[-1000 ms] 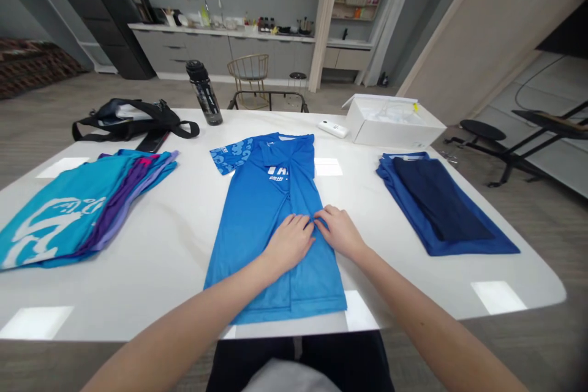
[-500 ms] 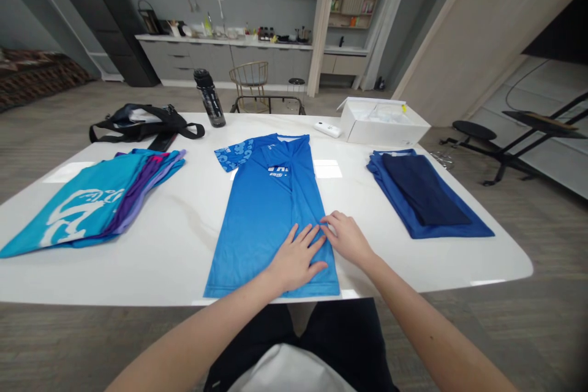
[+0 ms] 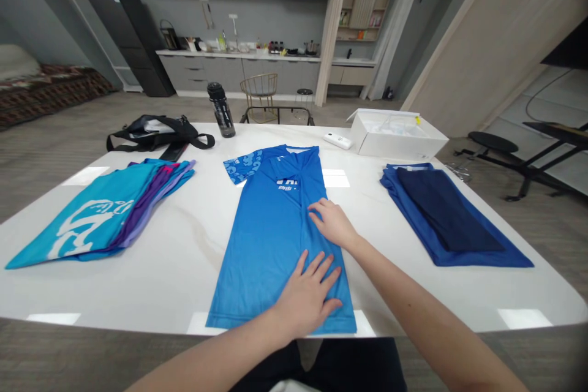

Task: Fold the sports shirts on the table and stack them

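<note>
A blue T-shirt [image 3: 261, 245] lies on the white table [image 3: 179, 282] in front of me. Its right side is folded inward over the chest lettering, while the patterned sleeve on the left sticks out. My left hand [image 3: 312, 291] lies flat on the lower right part of the shirt, fingers spread. Farther up, my right hand [image 3: 334, 222] touches the folded right side, its fingers loosely bent and no fabric visibly gripped.
Folded teal and purple shirts [image 3: 96, 214] lie to the left, folded navy clothes [image 3: 450, 211] to the right. Along the back are a black bag [image 3: 158, 131], a water bottle [image 3: 221, 111], a small white device [image 3: 338, 141] and a white box [image 3: 397, 138].
My right hand has moved up along the shirt's folded side, away from my left hand. My left hand stays flat on the lower part. The camera view has shifted.
</note>
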The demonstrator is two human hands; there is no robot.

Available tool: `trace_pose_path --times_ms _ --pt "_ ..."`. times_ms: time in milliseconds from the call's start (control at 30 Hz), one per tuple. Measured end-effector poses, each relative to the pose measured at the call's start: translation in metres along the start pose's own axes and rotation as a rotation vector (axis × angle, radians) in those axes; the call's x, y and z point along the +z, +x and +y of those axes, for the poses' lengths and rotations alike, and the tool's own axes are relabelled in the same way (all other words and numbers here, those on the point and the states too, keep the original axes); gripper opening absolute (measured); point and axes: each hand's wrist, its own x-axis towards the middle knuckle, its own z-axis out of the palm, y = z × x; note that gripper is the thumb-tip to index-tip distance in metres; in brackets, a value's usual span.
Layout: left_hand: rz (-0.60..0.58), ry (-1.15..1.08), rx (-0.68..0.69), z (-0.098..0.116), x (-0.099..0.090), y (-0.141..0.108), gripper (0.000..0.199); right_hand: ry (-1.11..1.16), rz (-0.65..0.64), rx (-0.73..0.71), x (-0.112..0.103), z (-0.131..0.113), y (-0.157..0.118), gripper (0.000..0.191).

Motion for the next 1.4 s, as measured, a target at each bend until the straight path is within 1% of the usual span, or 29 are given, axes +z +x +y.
trace_pose_path --times_ms 67,133,200,267,333,400,433,500,567,600,667,733,800,900,1000,1067,1167,1267,1333,1400 --pt "0.005 -0.018 -0.006 0.004 -0.003 -0.001 0.064 -0.004 -0.007 -0.009 0.006 0.003 0.023 0.024" --pt "0.014 -0.038 -0.004 0.0 -0.009 0.002 0.062 -0.008 0.002 0.002 0.013 0.01 0.049 0.025" --pt "0.028 -0.043 -0.016 -0.014 -0.018 0.008 0.058 -0.003 0.034 0.023 0.019 0.021 0.078 0.027" --pt "0.039 -0.033 -0.036 -0.035 -0.025 0.017 0.057 0.014 0.069 0.039 0.024 0.032 0.109 0.032" --pt "0.032 -0.018 -0.019 -0.056 -0.029 0.023 0.06 0.022 0.075 0.061 0.029 0.043 0.14 0.039" --pt "0.012 -0.005 0.033 -0.07 -0.029 0.026 0.063 0.008 0.034 0.109 0.035 0.053 0.167 0.047" --pt "0.004 0.0 0.055 -0.073 -0.027 0.025 0.065 -0.001 -0.005 0.15 0.039 0.057 0.178 0.051" --pt "-0.006 0.014 0.067 -0.071 -0.023 0.021 0.067 -0.021 -0.105 0.241 0.048 0.066 0.193 0.058" --pt "-0.008 0.026 0.038 -0.062 -0.02 0.016 0.068 -0.061 -0.174 0.297 0.057 0.075 0.201 0.063" --pt "-0.008 0.028 0.016 -0.057 -0.019 0.014 0.068 -0.089 -0.186 0.306 0.062 0.079 0.203 0.065" --pt "-0.01 0.026 -0.015 -0.05 -0.019 0.012 0.068 -0.143 -0.172 0.303 0.069 0.085 0.204 0.068" --pt "-0.01 0.019 -0.024 -0.051 -0.022 0.016 0.067 -0.164 -0.161 0.306 0.073 0.09 0.205 0.069" --pt "0.011 0.03 -0.043 -0.062 -0.027 0.026 0.062 -0.161 -0.162 0.306 0.074 0.092 0.206 0.071" --pt "0.059 0.075 -0.111 -0.092 -0.033 0.048 0.059 -0.155 -0.113 0.252 0.072 0.093 0.213 0.072" --pt "0.052 0.084 -0.085 -0.116 -0.032 0.065 0.062 -0.149 -0.074 0.195 0.07 0.092 0.223 0.07" --pt "0.028 0.063 -0.067 -0.121 -0.028 0.068 0.062 -0.129 -0.107 0.201 0.07 0.092 0.229 0.069" --pt "0.014 0.018 -0.094 -0.116 -0.023 0.064 0.064 -0.114 -0.159 0.23 0.072 0.093 0.236 0.07" --pt "0.02 -0.019 -0.097 -0.113 -0.025 0.061 0.064 -0.129 -0.166 0.259 0.073 0.093 0.238 0.071" --pt "0.045 -0.022 -0.112 -0.124 -0.033 0.064 0.062 -0.125 -0.159 0.275 0.071 0.091 0.238 0.072" --pt "0.1 0.0 -0.18 -0.151 -0.046 0.072 0.055 -0.121 -0.093 0.259 0.07 0.084 0.24 0.069"
